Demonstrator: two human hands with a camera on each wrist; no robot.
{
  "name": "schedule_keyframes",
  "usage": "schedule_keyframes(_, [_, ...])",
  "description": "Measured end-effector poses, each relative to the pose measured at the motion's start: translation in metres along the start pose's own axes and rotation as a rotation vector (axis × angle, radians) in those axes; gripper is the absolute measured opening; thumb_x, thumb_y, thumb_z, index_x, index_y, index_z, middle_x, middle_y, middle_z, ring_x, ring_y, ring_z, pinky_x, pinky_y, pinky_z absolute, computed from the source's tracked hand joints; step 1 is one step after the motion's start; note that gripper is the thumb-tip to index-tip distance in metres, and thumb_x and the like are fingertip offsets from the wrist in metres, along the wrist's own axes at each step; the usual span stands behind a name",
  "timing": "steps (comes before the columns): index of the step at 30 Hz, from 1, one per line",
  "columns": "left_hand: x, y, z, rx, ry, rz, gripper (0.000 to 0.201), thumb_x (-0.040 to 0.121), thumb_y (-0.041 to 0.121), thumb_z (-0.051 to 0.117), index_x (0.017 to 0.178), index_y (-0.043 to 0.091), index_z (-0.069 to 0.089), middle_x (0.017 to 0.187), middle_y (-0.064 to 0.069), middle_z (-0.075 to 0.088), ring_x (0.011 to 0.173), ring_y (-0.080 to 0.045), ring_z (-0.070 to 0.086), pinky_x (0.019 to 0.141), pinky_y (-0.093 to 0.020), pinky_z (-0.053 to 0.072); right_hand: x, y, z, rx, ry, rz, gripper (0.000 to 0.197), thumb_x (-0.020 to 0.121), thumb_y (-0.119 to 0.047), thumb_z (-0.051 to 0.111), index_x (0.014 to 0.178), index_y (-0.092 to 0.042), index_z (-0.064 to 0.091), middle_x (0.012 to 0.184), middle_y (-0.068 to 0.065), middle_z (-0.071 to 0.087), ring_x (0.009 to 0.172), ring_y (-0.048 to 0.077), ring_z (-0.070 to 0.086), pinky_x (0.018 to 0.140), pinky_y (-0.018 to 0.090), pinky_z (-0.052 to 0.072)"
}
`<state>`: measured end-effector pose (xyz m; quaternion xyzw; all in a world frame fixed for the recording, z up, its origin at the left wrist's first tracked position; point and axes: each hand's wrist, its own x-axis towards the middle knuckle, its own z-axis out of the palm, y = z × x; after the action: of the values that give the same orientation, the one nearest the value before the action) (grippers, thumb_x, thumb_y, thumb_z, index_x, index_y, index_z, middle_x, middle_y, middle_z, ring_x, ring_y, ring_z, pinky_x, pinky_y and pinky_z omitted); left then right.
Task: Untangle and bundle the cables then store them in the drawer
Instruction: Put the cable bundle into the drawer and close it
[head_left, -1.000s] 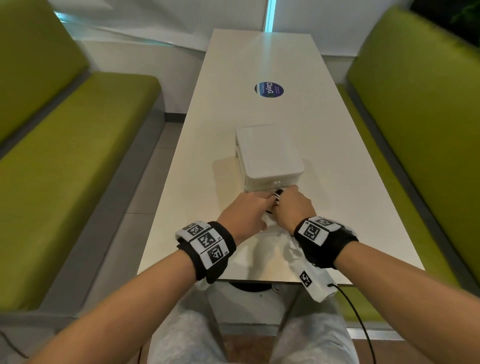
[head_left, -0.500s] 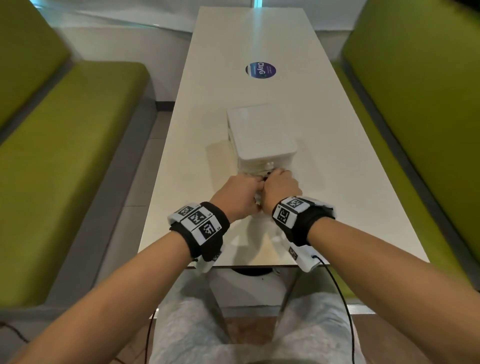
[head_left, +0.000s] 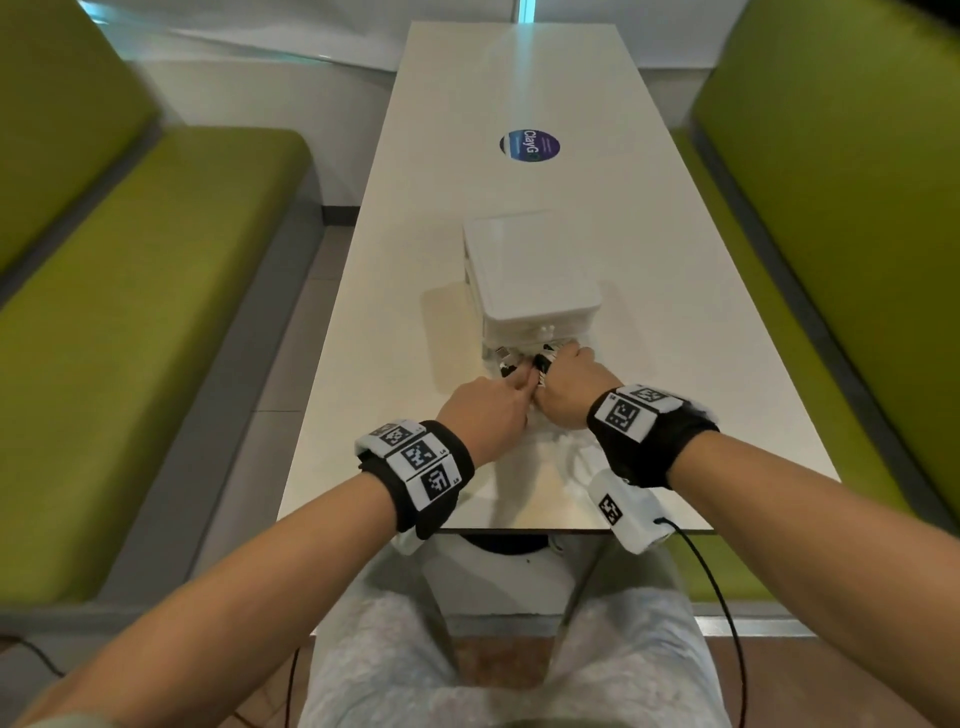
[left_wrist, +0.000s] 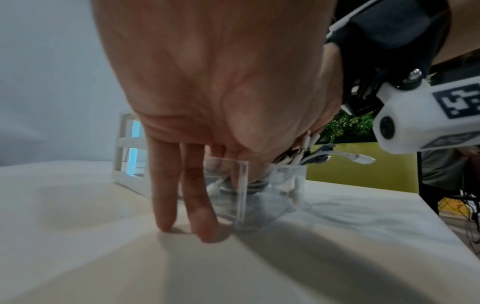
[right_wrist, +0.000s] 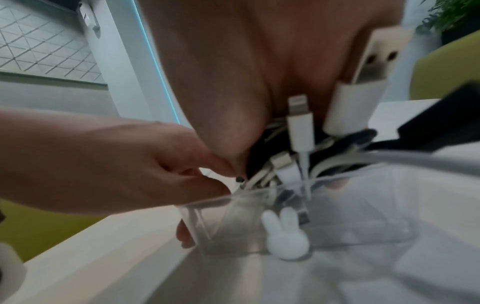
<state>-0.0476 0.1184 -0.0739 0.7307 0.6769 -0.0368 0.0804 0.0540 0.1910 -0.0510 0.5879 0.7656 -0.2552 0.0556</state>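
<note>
A white drawer unit (head_left: 530, 270) stands mid-table, its clear drawer (right_wrist: 233, 216) pulled out toward me, a white rabbit knob (right_wrist: 285, 236) on its front. My right hand (head_left: 558, 358) grips a bundle of black and white cables (right_wrist: 298, 144) just above the drawer's rim, white plugs sticking up past my palm. My left hand (head_left: 522, 376) pinches the bundle's left end with thumb and forefinger. Two of its fingers (left_wrist: 166, 195) reach straight down beside the clear drawer (left_wrist: 241, 185) and touch the table. The bundle's lower part dips into the drawer.
The long white table (head_left: 675, 364) carries a round dark sticker (head_left: 530, 145) beyond the drawer unit. Green benches run along the left (head_left: 130, 312) and the right (head_left: 831, 260). The table's near edge lies just behind my wrists.
Both hands have stayed together at the drawer front. The cable bundle has come down to the open drawer's rim, and the head view has shifted slightly.
</note>
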Motion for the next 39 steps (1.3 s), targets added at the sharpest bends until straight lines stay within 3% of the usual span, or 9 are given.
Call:
schedule_keyframes(3, [-0.005,0.005,-0.006,0.039,-0.001,-0.024,0.054,0.098,0.018,0.035,0.15,0.012,0.022,0.161,-0.003,0.007,0.086,-0.037,0.064,0.058,-0.038,0.039,0.003,-0.009,0.005,0.064,0.071,0.092,0.051,0.099,-0.029,0.043,0.138,0.001,0.028,0.141,0.019,0.037,0.128,0.034,0.044,0.099,0.037,0.038])
schedule_keyframes(7, [-0.012,0.013,-0.014,0.021,-0.039,-0.02,0.039,0.1,0.013,0.034,0.135,0.006,0.048,0.161,-0.008,0.008,0.097,-0.033,0.058,0.065,-0.039,0.041,0.006,-0.017,0.013,0.171,0.169,0.21,0.056,0.098,-0.033,0.046,0.138,0.002,0.028,0.139,0.018,0.039,0.124,0.034,0.047,0.094,0.037,0.041])
schedule_keyframes(13, [-0.019,0.018,-0.016,0.037,0.057,-0.052,0.039,0.098,0.009,0.04,0.135,0.005,0.047,0.157,-0.02,0.013,0.102,-0.032,0.056,0.08,-0.037,0.047,0.006,-0.014,0.018,0.046,0.177,0.101,0.055,0.099,-0.026,0.045,0.138,0.006,0.024,0.139,0.02,0.038,0.121,0.036,0.051,0.094,0.039,0.042])
schedule_keyframes(17, [-0.014,0.017,-0.01,0.027,0.106,-0.083,0.049,0.095,0.01,0.044,0.142,0.003,0.033,0.156,-0.017,0.016,0.102,-0.03,0.055,0.075,-0.034,0.048,0.004,-0.012,0.013,0.04,0.121,0.065,0.054,0.098,-0.028,0.044,0.138,0.004,0.025,0.139,0.02,0.036,0.121,0.037,0.05,0.094,0.04,0.043])
schedule_keyframes(23, [-0.004,0.011,-0.018,-0.079,-0.029,-0.072,0.042,0.09,0.018,0.047,0.132,0.01,0.044,0.145,-0.007,0.039,0.099,-0.034,0.061,0.066,-0.037,0.043,0.002,-0.001,0.007,0.028,0.046,0.001,0.055,0.096,-0.028,0.046,0.136,0.002,0.024,0.14,0.021,0.033,0.123,0.04,0.047,0.096,0.042,0.04])
schedule_keyframes(26, [0.0,-0.002,-0.028,-0.195,-0.091,-0.009,0.035,0.091,0.025,0.047,0.125,0.015,0.053,0.136,-0.002,0.048,0.108,-0.03,0.057,0.078,-0.035,0.042,0.0,0.006,0.0,0.032,-0.056,-0.066,0.074,0.091,-0.033,0.056,0.142,0.002,0.015,0.14,0.022,0.029,0.123,0.038,0.045,0.094,0.038,0.041])
schedule_keyframes(31, [0.003,-0.008,-0.041,-0.207,-0.231,0.027,0.039,0.097,0.031,0.045,0.131,0.016,0.055,0.144,-0.006,0.043,0.121,-0.028,0.051,0.099,-0.037,0.04,-0.004,0.015,-0.003,0.011,-0.085,-0.117,0.096,0.082,-0.037,0.068,0.145,0.002,0.007,0.14,0.021,0.03,0.125,0.034,0.044,0.095,0.035,0.04])
schedule_keyframes(35, [0.005,-0.004,-0.043,-0.094,-0.252,0.044,0.038,0.097,0.029,0.04,0.131,0.014,0.052,0.136,-0.006,0.049,0.12,-0.028,0.05,0.098,-0.04,0.042,-0.006,0.011,-0.005,0.009,-0.061,-0.116,0.085,0.084,-0.033,0.066,0.142,0.003,0.015,0.14,0.021,0.031,0.126,0.034,0.043,0.095,0.035,0.04])
schedule_keyframes(39, [0.002,0.001,-0.045,0.083,-0.025,-0.006,0.028,0.091,0.021,0.044,0.11,0.016,0.063,0.117,-0.002,0.061,0.105,-0.028,0.058,0.074,-0.034,0.038,-0.006,0.005,-0.004,-0.029,-0.057,-0.092,0.075,0.088,-0.03,0.064,0.139,0.004,0.02,0.14,0.021,0.031,0.123,0.035,0.047,0.093,0.036,0.041])
